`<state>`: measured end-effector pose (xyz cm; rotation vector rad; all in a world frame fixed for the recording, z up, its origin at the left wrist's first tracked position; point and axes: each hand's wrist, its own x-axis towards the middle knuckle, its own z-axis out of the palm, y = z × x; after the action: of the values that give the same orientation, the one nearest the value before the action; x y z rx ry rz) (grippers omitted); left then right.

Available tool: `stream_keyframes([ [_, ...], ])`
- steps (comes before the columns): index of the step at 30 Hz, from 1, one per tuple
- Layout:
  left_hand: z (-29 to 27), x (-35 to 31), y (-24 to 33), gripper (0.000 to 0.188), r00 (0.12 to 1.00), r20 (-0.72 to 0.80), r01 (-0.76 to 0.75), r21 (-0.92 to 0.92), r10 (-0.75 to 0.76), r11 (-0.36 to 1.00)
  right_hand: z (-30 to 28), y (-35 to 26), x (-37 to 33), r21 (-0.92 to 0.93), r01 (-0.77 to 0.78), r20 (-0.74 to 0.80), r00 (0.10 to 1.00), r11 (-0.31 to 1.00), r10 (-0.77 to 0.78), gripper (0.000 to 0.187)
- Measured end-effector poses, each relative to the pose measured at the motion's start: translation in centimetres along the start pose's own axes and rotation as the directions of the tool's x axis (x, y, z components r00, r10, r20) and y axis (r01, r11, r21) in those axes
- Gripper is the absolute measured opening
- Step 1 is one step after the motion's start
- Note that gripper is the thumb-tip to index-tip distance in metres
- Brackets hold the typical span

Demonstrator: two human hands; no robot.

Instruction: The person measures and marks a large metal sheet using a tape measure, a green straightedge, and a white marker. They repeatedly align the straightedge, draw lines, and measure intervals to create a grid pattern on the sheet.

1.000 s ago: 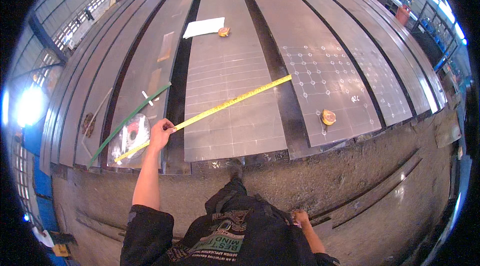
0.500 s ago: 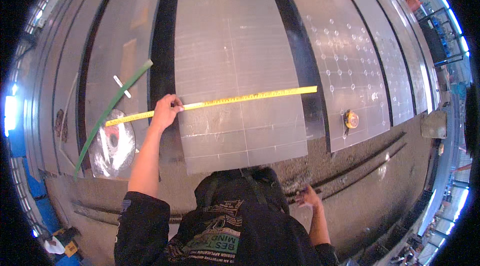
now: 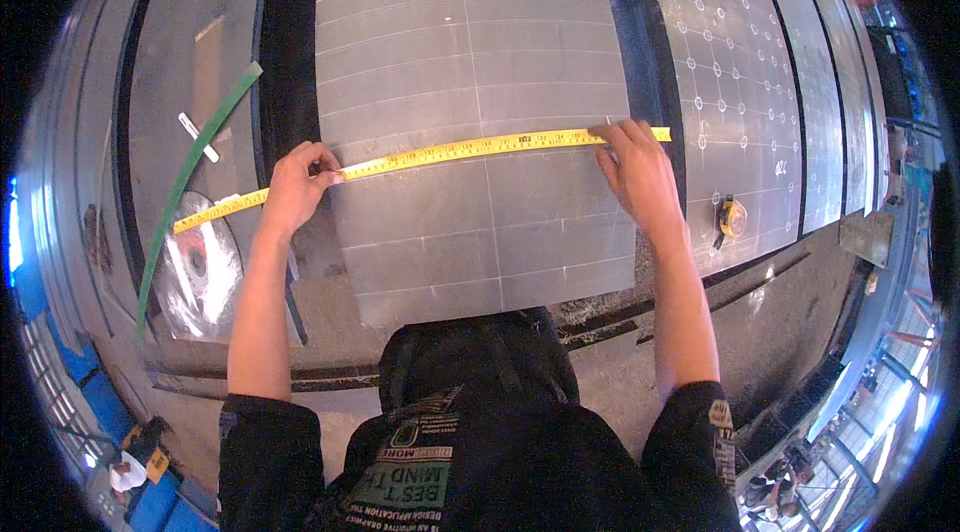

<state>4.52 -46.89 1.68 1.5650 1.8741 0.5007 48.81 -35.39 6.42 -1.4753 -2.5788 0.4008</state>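
Observation:
A yellow measuring tape strip (image 3: 460,154) lies crosswise over a grey steel plate (image 3: 400,62) scribed with thin white lines. My left hand (image 3: 292,190) pinches the strip at the plate's left edge. Toward the strip's right end, my right hand (image 3: 642,177) has its fingers closed on it near the plate's right edge. A thin pale tip shows above the right fingers; what it belongs to is hidden. The strip's left end reaches over a round shiny disc (image 3: 220,277) and close to a curved green strip (image 3: 212,127).
A white pen-like stick (image 3: 198,137) lies beside the green strip. A yellow tape measure case (image 3: 733,220) rests on the right-hand plate (image 3: 765,167), which has several circled marks. Dark gaps (image 3: 290,42) separate the plates.
My right hand has come up from beside my body to the tape strip's right part. My left hand still pinches the strip. The view has shifted, and the far white sheet is out of it.

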Motion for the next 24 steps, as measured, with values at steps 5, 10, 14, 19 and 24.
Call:
stream_keyframes([
  [5,0.1,-0.2,0.2,0.015,0.999,-0.006,0.038,-0.007,-0.038,0.999,1.8,2.0,2.6,-0.049,0.128,0.063,0.99,0.991,-0.125,0.02],
  [10,-0.1,-0.1,0.9,0.017,0.998,0.009,0.055,0.089,-0.056,0.995,2.1,2.7,2.8,-0.003,0.102,0.142,0.985,0.995,-0.101,0.015],
  [14,-0.4,0.5,1.3,0.018,0.996,0.045,0.071,0.118,-0.077,0.99,2.2,3.5,3.3,0.014,0.114,0.15,0.982,0.993,-0.115,0.014],
  [19,-0.6,0.6,1.1,0.017,0.996,0.058,0.059,0.12,-0.067,0.991,2.3,3.6,3.4,0.036,0.126,0.147,0.981,0.991,-0.13,0.011],
  [24,-0.7,0.8,0.6,0.018,0.992,0.087,0.084,0.115,-0.094,0.99,2.2,3.9,3.5,0.041,0.135,0.144,0.98,0.99,-0.14,0.01],
])
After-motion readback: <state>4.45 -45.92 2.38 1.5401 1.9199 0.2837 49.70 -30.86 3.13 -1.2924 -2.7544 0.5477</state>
